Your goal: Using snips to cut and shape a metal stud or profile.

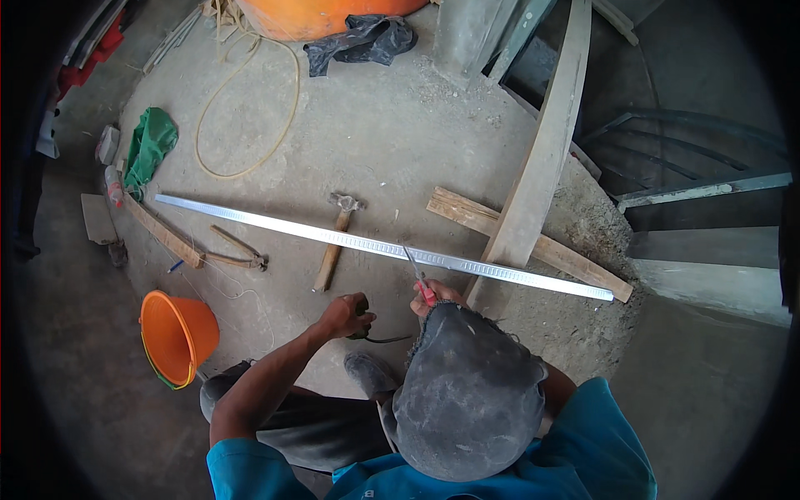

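Observation:
Neither of my hands is in view. Below centre a co-worker in a dark cap (462, 392) and blue shirt (583, 442) crouches, seen from above. The co-worker's left hand (342, 317) grips a small dark object I cannot make out; the right hand (437, 300), partly hidden by the cap, holds a red-handled pointed tool (425, 287) whose tip reaches a long silver metal strip (333, 240). A wooden-handled hammer (331, 254) lies crosswise by the strip, and pincers (246, 258) lie to its left.
An orange bucket (196, 333) stands left. Short boards (167, 233), a green sack (150, 137) and a looped cord (200, 125) lie on the concrete floor (350, 133). A long plank (550, 142) crosses another board (583, 267) at right, beside metal frames (700, 183). Black plastic (358, 46) lies at the back.

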Demonstrator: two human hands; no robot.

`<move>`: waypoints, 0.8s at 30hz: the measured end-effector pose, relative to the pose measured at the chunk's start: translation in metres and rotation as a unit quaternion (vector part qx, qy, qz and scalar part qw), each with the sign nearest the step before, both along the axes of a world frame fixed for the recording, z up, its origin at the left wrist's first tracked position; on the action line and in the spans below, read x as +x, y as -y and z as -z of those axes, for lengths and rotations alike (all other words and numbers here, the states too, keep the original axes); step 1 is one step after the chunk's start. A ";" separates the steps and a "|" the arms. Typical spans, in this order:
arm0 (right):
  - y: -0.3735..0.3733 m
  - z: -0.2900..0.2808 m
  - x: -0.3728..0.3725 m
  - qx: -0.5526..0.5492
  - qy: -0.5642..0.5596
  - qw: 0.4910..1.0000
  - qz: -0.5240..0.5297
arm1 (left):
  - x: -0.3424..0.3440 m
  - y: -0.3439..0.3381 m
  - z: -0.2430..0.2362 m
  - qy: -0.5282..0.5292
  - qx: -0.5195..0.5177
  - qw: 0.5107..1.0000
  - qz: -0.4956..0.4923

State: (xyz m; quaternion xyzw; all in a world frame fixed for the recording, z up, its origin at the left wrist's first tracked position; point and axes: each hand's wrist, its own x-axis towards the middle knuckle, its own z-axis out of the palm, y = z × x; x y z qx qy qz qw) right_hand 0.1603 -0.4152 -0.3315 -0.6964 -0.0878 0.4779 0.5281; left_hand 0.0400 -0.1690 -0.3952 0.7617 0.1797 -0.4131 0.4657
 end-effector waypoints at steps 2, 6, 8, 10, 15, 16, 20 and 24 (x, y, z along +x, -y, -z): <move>0.043 0.013 0.013 -0.008 -0.056 0.995 0.084 | -0.006 0.004 0.012 0.038 0.132 0.978 0.158; 0.109 0.029 -0.003 0.026 -0.155 0.967 0.199 | -0.003 0.012 0.010 0.148 0.267 0.927 0.219; 0.144 0.031 -0.017 -0.058 -0.095 0.969 0.219 | 0.037 0.035 0.000 0.402 0.327 0.825 0.227; 0.161 0.040 -0.028 -0.102 -0.050 0.978 0.176 | 0.088 0.061 -0.014 0.479 0.384 0.746 0.259; 0.151 0.070 -0.048 -0.112 -0.002 0.991 0.077 | 0.155 0.070 0.019 0.298 0.252 0.853 0.346; 0.137 0.042 -0.039 -0.153 0.023 0.987 0.053 | 0.170 0.072 0.008 0.223 0.184 0.881 0.375; 0.111 0.015 -0.016 -0.190 0.067 0.976 0.078 | 0.227 0.066 -0.032 0.283 0.048 0.897 0.335; 0.096 -0.007 -0.001 -0.167 0.149 0.964 0.143 | 0.260 0.074 -0.087 0.110 -0.016 0.960 0.256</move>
